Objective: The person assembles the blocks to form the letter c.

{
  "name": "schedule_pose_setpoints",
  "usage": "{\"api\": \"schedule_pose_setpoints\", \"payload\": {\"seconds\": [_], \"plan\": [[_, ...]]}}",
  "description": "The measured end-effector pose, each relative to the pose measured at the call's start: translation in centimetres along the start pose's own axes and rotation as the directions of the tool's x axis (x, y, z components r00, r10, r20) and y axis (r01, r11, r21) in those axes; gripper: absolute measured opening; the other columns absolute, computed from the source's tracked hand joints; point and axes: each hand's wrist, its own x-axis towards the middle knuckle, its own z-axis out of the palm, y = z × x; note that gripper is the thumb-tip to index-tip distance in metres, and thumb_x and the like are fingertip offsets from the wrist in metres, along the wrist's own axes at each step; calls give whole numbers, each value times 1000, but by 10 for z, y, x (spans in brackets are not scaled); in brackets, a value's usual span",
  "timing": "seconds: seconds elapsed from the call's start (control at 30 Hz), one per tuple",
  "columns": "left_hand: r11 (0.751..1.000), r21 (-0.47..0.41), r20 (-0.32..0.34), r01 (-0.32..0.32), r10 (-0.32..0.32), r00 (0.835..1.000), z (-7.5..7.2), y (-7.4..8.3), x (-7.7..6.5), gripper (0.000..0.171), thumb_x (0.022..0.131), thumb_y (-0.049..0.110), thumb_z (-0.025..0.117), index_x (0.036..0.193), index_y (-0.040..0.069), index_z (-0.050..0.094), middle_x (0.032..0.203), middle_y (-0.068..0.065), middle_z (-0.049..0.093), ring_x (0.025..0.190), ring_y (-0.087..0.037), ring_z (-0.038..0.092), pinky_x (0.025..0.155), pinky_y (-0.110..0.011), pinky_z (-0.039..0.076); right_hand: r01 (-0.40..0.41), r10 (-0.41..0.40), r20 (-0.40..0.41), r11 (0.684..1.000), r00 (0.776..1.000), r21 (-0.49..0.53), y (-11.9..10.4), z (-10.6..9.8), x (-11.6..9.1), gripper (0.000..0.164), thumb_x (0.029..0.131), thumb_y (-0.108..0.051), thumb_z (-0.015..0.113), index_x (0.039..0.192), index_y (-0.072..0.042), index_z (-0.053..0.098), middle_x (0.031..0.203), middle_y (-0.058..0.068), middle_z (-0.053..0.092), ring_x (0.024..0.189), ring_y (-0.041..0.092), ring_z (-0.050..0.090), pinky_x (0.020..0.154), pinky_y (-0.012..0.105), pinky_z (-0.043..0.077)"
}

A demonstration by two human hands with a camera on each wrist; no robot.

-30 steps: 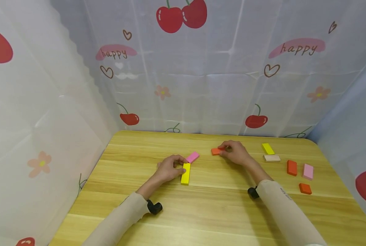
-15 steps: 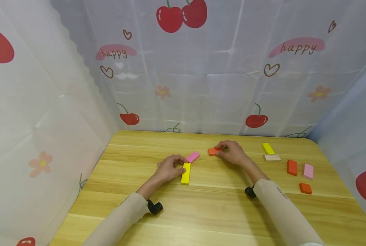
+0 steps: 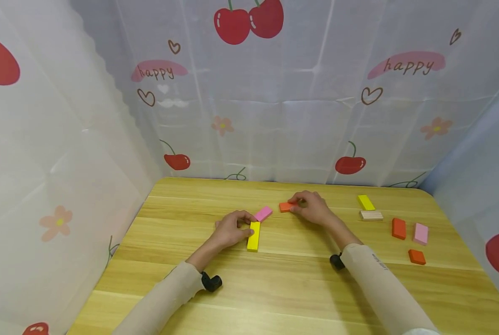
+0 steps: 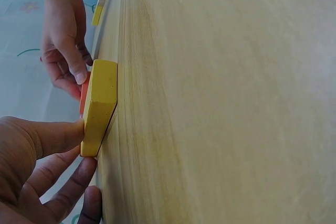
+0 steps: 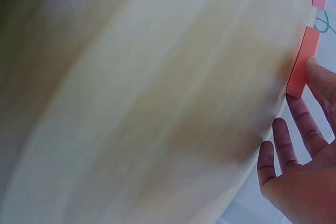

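My left hand (image 3: 232, 229) pinches a long yellow block (image 3: 253, 238) that lies flat on the wooden table. The left wrist view shows its thumb against one side of this yellow block (image 4: 101, 109), the other fingers at the near end and partly hidden. Just beyond, a pink block (image 3: 264, 214) lies slanted, its lower end close to the yellow block's far end. To the right of the pink one, my right hand (image 3: 313, 208) holds an orange block (image 3: 285, 207) by its right end between thumb and fingers. A gap separates orange from pink.
At the table's right side lie several loose blocks: a yellow one (image 3: 366, 202), a plain wood one (image 3: 371, 215), a red one (image 3: 398, 228), a pink one (image 3: 420, 233) and a short orange one (image 3: 417, 257). A printed curtain (image 3: 274, 139) hangs behind the table edge.
My right hand has slid the orange block leftward over the table, narrowing its gap to the pink block. The left hand and the yellow block have stayed in place.
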Motion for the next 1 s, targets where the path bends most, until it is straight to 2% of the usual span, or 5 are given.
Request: {"api": "schedule_pose_setpoints", "payload": {"seconds": [0.23,0.53,0.7,1.0], "plan": [[1000,-6,2,5,-5,1000,0,0,0,22,96,20,83,116,28,78,113,7,73,99,-19,58,96,-53,22,-30,30,15,999,999,-13,-5,4,2,23,101,-16,76,122,-9,79,130,15,76,122,39,63,108,61,40],[1000,-5,1,5,-5,1000,0,0,1,22,96,21,83,115,29,78,113,7,74,98,-19,57,95,-52,22,-5,5,13,1000,1000,10,-8,7,7,22,99,-14,77,120,-7,79,129,17,76,129,42,64,119,65,32],[1000,-12,0,0,0,1000,-1,0,0,22,95,20,83,115,28,78,113,5,74,98,-20,57,95,-52,22,-13,13,16,1000,1000,9,-10,10,8,22,100,-14,76,121,-9,79,129,16,76,129,41,63,116,65,33],[1000,-12,0,3,-3,1000,-1,1,0,23,95,20,83,116,27,78,114,5,74,102,-20,59,97,-53,23,-70,68,42,997,997,32,-13,12,9,22,102,-18,75,122,-12,79,135,15,73,133,44,56,109,77,31]]}}
